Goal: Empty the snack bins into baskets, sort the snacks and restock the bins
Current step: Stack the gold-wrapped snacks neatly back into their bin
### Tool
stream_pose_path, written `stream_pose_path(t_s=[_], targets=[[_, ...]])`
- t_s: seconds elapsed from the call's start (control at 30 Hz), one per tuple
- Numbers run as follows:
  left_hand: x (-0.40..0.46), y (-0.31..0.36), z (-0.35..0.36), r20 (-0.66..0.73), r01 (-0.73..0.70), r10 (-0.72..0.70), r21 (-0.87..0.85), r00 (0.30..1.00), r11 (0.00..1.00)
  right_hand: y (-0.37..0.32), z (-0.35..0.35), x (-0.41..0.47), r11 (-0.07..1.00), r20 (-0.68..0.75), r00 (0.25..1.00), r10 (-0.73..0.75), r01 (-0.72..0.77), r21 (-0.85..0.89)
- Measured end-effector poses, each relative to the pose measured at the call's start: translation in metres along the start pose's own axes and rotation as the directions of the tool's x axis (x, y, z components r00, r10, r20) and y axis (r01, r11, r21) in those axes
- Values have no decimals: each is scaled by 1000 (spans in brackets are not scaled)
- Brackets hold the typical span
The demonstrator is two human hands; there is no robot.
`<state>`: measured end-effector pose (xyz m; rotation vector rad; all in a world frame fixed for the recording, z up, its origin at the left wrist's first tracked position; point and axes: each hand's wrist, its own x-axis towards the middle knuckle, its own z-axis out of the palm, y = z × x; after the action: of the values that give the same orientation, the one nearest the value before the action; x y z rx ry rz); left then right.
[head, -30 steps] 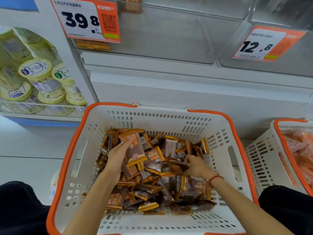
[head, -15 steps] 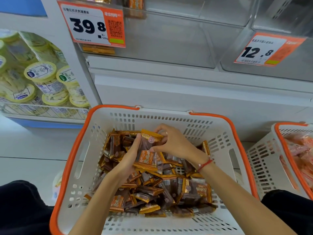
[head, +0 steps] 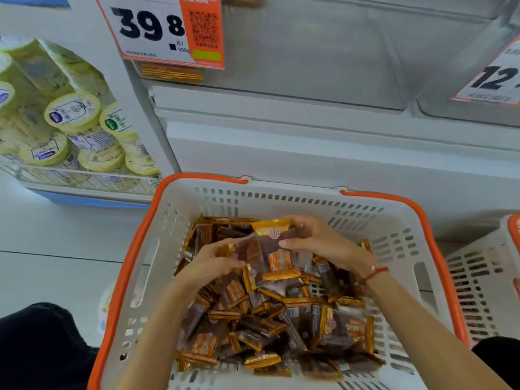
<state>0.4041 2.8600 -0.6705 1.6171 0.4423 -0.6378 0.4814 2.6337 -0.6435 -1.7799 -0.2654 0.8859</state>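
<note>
A white basket with an orange rim (head: pixel 146 229) stands on the floor before me, holding several brown and gold snack packets (head: pixel 270 327). Above the pile, both hands hold a small stack of these packets (head: pixel 267 249). My left hand (head: pixel 213 263) grips the stack from the left side. My right hand (head: pixel 318 243) curls over its top and right edge, thumb pressing the front. A red string sits on my right wrist. The clear snack bin (head: pixel 309 46) above, behind a 39.8 price tag (head: pixel 157 26), holds only a few packets at its left corner.
A second white basket (head: pixel 484 277) with pinkish packets stands at the right edge. Stacked yellow-lidded tubs (head: pixel 73 116) fill a wire shelf at the left. Another clear bin with a 12.8 tag (head: pixel 495 77) is at the upper right. My dark knees flank the basket.
One second ago my hands were apart in the pile, picking packets. They came together at the back of the basket, and now both hold the gathered stack, slightly raised.
</note>
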Motion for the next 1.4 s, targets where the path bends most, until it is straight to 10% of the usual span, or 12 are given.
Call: stream_pose_path(t_s=[0.13,0.43,0.67,0.83,1.1,1.23,1.3,1.4], targets=[[12,11,1,-135,-51,64,99,989,994,-3,-1,7,991,19,999,-34,36,-127],[6,5,32,-183,-56,-40,-491,982,870,14,46,21,988,-318,940,-126,146,41],[-11,-14,28,-327,-16,-95,-319,940,947,60,89,35,962,-422,898,-126,7,-272],[-21,-6,9,-410,-13,-152,-372,899,928,122,96,19,441,-271,957,-104,-200,-875],[-61,22,16,-328,-121,-33,-436,944,892,101,99,-19,272,-247,960,-129,-205,-940],[-68,26,22,-392,-142,34,-252,919,957,63,78,-32,625,-318,937,-143,-164,-763],[-69,33,28,-406,-173,66,-232,911,957,26,60,-42,892,-399,912,-92,-102,-440],[-71,54,40,-427,-215,97,-239,899,947,-41,43,-62,995,-388,919,-73,95,36]])
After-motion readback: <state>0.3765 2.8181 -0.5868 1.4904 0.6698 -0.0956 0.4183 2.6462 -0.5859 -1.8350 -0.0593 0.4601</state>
